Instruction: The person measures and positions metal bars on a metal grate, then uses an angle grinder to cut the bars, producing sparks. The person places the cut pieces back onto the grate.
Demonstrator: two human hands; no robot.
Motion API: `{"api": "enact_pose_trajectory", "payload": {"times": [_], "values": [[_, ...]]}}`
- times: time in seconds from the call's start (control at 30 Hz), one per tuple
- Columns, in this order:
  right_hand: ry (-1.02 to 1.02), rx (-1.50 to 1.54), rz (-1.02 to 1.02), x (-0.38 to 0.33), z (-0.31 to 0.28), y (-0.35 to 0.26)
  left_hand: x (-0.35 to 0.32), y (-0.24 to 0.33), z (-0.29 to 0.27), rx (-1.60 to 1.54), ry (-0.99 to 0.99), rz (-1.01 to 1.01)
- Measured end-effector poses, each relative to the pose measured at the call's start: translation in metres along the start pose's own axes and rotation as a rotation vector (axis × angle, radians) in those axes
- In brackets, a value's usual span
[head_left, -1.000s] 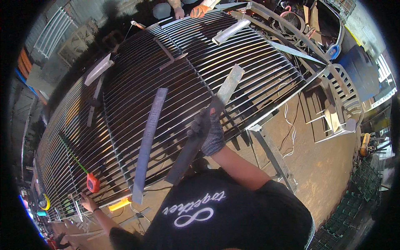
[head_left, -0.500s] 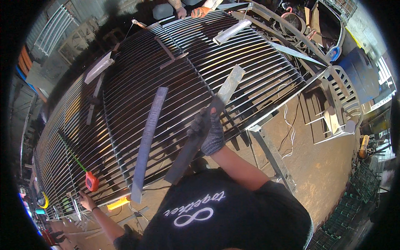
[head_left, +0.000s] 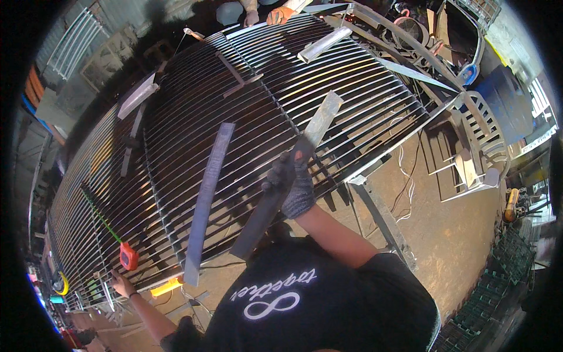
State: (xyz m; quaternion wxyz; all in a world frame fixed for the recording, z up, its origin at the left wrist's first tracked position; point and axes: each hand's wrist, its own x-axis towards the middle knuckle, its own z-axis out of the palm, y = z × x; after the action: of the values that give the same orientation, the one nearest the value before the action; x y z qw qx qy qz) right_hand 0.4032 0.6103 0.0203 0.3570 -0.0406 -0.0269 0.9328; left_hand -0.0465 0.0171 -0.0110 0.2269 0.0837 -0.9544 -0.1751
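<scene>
A large metal grille [head_left: 258,111] of many parallel bars spreads out before me. My right hand [head_left: 293,185], in a dark grey glove, is closed round a flat metal bar [head_left: 322,122] that lies slantwise over the near edge. At the near left, my bare left hand [head_left: 123,286] grips the grille's edge, its fingertips partly hidden. Just beyond that hand, a red tape measure [head_left: 129,256] rests on the bars with its green blade drawn out. Between my hands lies a second flat metal bar [head_left: 210,199].
Across the grille are another person's hands, one in an orange glove [head_left: 280,15]. Metal channel pieces [head_left: 324,44] and a T-shaped piece [head_left: 234,73] lie on the bars. To the right stand a plastic chair [head_left: 484,126] and blue drum [head_left: 507,105]; a white cable [head_left: 403,176] crosses the floor.
Both my hands keep their places and grips. The other person's orange-gloved hand has shifted slightly left. The whole view has moved very slightly.
</scene>
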Motion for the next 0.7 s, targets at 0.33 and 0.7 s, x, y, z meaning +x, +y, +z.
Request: {"api": "enact_pose_trajectory", "payload": {"times": [0.33,0.7], "values": [[-0.172,0.1,0.045,0.004,-0.017,-0.001,-0.003,0.009,-0.007,0.023,-0.012,-0.007],[0.001,-0.021,-0.006,-0.001,0.001,0.001,0.005,-0.006,0.002,-0.015,-0.008,-0.01]]}}
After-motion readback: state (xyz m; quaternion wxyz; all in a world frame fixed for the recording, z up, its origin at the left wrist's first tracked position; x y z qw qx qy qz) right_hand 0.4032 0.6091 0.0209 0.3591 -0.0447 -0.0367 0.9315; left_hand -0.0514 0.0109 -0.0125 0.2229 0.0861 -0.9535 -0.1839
